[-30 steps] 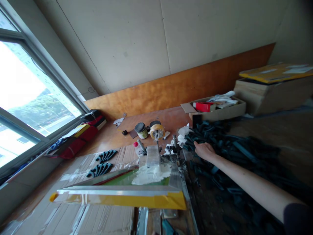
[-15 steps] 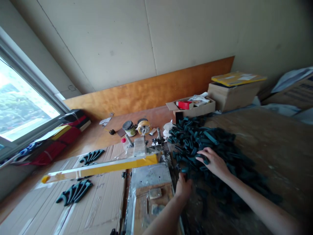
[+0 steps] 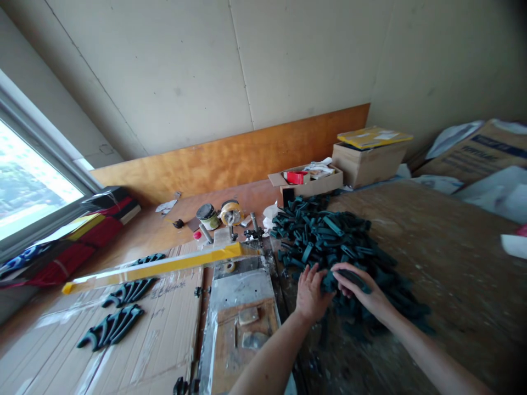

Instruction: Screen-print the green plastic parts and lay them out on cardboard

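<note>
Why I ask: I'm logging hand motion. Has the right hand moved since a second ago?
Yes: the right hand has come nearer and rightward, judged against the open cardboard box.

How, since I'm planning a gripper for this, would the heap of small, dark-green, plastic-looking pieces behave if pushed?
The heap would probably spread and shed pieces, since they lie loosely jumbled. Each piece seems stiff, as the similar curved pieces grouped on the brown cardboard sheet share one shape.
</note>
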Demonstrator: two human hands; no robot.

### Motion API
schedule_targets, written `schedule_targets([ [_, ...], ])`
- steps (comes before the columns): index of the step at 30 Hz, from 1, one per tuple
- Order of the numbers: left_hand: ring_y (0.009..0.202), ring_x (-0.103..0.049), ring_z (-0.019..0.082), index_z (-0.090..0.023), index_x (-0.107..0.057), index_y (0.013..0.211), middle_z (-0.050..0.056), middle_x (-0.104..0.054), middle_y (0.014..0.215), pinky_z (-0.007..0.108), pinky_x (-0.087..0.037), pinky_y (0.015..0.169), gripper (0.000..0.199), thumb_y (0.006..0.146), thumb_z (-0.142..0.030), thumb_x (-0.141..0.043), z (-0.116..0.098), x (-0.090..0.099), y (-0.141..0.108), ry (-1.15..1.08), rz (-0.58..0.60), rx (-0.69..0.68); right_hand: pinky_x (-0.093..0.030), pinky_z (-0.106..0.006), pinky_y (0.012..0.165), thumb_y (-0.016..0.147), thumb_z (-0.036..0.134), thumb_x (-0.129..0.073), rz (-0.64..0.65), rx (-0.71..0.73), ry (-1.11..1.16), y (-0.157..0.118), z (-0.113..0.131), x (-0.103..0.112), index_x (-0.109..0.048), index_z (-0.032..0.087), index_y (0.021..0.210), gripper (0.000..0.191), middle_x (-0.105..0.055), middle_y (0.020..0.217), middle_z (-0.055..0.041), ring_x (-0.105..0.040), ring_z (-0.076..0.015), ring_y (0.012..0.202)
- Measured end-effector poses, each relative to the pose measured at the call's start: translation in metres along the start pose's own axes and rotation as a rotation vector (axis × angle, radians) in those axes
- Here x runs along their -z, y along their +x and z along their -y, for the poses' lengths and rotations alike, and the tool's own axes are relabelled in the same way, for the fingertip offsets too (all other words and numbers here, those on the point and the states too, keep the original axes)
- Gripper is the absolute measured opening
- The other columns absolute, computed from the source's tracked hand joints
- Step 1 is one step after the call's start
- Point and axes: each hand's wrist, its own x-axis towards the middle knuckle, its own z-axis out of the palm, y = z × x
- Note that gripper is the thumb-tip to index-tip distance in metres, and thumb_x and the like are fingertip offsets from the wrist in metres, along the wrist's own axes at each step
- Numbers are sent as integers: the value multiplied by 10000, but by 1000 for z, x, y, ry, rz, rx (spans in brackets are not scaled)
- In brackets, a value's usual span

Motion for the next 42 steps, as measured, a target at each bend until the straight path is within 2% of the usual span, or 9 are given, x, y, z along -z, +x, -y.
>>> schedule_targets([
  [3, 1166, -540, 329, -122, -574, 1208, 191, -632, 1184, 498, -382, 1029, 439, 897, -409, -461, -11, -1, -13, 128, 99, -15, -399, -252, 431, 723, 580, -667, -152, -57, 142, -2, 5, 5, -602, 208, 906, 420, -543, 539, 27, -500, -142, 475],
  [8, 1087, -581, 363, -95, -522, 1275, 214, -641, 1159, 511, -432, 951, 556, 897, -484, -404, -9, -11, -45, 138, 169, 221, -428, -255, 421, 642, 511, -744, -775, 101, 241, 14, 10, 55, -589, 250, 949, 431, -566, 622, 6, -533, -158, 522],
  [12, 1338, -387, 332, -35, -383, 1410, 214, -433, 1441, 462, -287, 1128, 609, 849, -252, -477, 1, -12, -45, 46, 164, 214, -551, -352, 607, 575, 389, -775, -450, 105, 142, 13, 17, 66, -567, 295, 1125, 596, -668, 939, -75, -649, -249, 776],
  [16, 1343, -388, 316, -25, -387, 1417, 199, -444, 1440, 432, -272, 1157, 659, 800, -208, -526, 7, 13, -55, -23, 104, 170, -544, -437, 812, 649, 435, -688, -124, 42, 293, -1, 10, 30, -590, 258, 1106, 500, -666, 1051, -86, -629, -292, 988],
  [23, 982, -654, 198, -178, -663, 1126, 81, -703, 1103, 313, -526, 867, 328, 869, -290, -492, 38, 110, -151, -337, -332, 331, -382, -260, 389, 623, 558, -715, -101, -96, 19, -22, -18, -89, -457, 241, 915, 503, -557, 637, 57, -473, -130, 428],
  [27, 882, -664, 192, -161, -678, 1026, 75, -727, 963, 288, -532, 753, 335, 855, -414, -541, 75, 173, -210, -430, -627, 484, -500, -305, 632, 797, 490, -577, 289, 108, -235, -35, -3, -174, -562, 231, 972, 313, -663, 871, -33, -632, -206, 735],
  [31, 829, -659, 174, -134, -670, 1013, 75, -720, 896, 272, -527, 722, 379, 789, -435, -614, 99, 231, -243, -469, -856, 548, -470, -311, 840, 896, 283, -470, 465, 409, -526, -36, 7, -234, -643, 225, 1124, 292, -648, 1013, -69, -617, -215, 940],
  [37, 750, -647, 143, -131, -666, 1009, 58, -703, 830, 253, -519, 673, 379, 763, -419, -655, 89, 294, -234, -490, -1000, 414, -477, -336, 803, 864, 120, -510, 460, 787, -975, -34, -18, -255, -656, 279, 1171, 376, -613, 928, -61, -554, -233, 938],
  [42, 516, -533, 69, -180, -634, 998, -50, -591, 585, 174, -445, 540, 325, 821, -451, -608, 65, 341, -199, -542, -1058, 172, -458, -367, 857, 881, 134, -515, 368, 817, -1044, -34, -10, -253, -657, 235, 1165, 334, -631, 978, -78, -552, -232, 973],
])
